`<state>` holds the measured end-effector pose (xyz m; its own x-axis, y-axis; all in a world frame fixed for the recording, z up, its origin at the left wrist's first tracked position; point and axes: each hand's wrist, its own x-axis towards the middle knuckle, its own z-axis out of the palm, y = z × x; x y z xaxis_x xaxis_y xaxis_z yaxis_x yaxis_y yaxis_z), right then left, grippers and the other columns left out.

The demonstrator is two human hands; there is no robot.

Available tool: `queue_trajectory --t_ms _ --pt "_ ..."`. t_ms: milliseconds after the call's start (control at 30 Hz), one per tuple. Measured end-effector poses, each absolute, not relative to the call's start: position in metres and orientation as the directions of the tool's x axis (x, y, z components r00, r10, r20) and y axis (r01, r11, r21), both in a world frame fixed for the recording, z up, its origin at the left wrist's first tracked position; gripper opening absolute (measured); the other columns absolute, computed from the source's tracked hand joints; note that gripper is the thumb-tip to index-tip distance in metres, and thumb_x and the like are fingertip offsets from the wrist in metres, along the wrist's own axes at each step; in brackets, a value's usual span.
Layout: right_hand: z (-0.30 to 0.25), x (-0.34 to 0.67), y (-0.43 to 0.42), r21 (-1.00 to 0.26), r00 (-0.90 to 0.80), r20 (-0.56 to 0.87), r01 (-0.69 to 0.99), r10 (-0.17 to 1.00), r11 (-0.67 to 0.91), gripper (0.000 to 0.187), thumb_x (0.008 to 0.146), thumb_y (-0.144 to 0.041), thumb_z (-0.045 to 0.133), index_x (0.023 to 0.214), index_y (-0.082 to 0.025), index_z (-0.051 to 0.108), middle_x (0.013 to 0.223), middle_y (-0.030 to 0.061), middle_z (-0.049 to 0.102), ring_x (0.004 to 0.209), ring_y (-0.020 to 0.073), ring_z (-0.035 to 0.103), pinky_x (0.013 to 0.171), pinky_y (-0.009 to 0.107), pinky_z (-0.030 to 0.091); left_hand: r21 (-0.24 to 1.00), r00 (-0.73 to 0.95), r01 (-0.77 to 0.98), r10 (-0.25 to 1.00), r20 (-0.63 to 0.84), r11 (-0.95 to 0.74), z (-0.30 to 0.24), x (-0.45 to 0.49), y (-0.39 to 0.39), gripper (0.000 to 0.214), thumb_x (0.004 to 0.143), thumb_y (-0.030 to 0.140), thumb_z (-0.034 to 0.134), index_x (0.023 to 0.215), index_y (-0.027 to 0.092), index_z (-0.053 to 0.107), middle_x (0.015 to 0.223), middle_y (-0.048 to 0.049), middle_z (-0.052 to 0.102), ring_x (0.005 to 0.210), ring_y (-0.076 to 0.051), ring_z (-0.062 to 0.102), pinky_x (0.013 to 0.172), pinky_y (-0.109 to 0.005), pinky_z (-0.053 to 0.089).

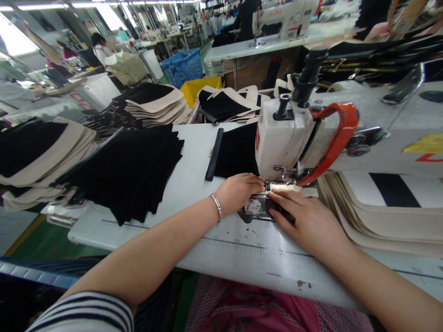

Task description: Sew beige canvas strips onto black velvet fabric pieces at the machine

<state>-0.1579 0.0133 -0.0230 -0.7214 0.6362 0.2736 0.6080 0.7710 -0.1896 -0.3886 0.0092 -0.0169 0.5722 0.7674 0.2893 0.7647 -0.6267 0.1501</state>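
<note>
Head view, left fingers (254, 185), grip unclear, right fingers (286, 196) spread on pale piece (284, 187), JUKI-lettered machine (287, 19) behind

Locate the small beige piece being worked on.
In the head view, the small beige piece is right of centre under the sewing machine's head, with the left hand beside it and the right hand at its near edge.

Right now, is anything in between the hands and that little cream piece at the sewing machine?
Nothing visible: the right hand touches the cream piece; the left hand is close beside it, though whether it touches is unclear.
</note>
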Motion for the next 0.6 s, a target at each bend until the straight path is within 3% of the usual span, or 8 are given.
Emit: queue_trajectory --t_ms 367,600 --pt "-0.030 -0.161 0.016 -0.172 -0.713 0.275 0.624 0.646 0.762 0.041 0.095 -0.037 0.043 0.129 -0.019 0.054 0.130 0.0068 0.057 0.111 0.0248 0.056 0.093 0.043 0.047 0.181 0.531 0.790 0.802 0.275 -0.586 -0.018 -0.389 0.015 0.023 0.091 0.011 0.051 0.104 0.017 0.069 0.112 -0.0039 0.068 0.108 -0.015 0.061 0.101 -0.027 0.045" --pt "-0.047 -0.159 0.019 -0.106 -0.730 0.394 0.567 0.558 0.817 0.040 0.093 -0.036 0.046 0.127 -0.019 0.057 0.127 0.0077 0.059 0.107 0.0253 0.059 0.091 0.045 0.050 0.356 0.461 0.779 0.856 0.234 -0.517 -0.024 -0.385 0.008 0.028 0.087 0.007 0.053 0.106 0.019 0.069 0.118 -0.0022 0.067 0.114 -0.015 0.059 0.106 -0.027 0.043"
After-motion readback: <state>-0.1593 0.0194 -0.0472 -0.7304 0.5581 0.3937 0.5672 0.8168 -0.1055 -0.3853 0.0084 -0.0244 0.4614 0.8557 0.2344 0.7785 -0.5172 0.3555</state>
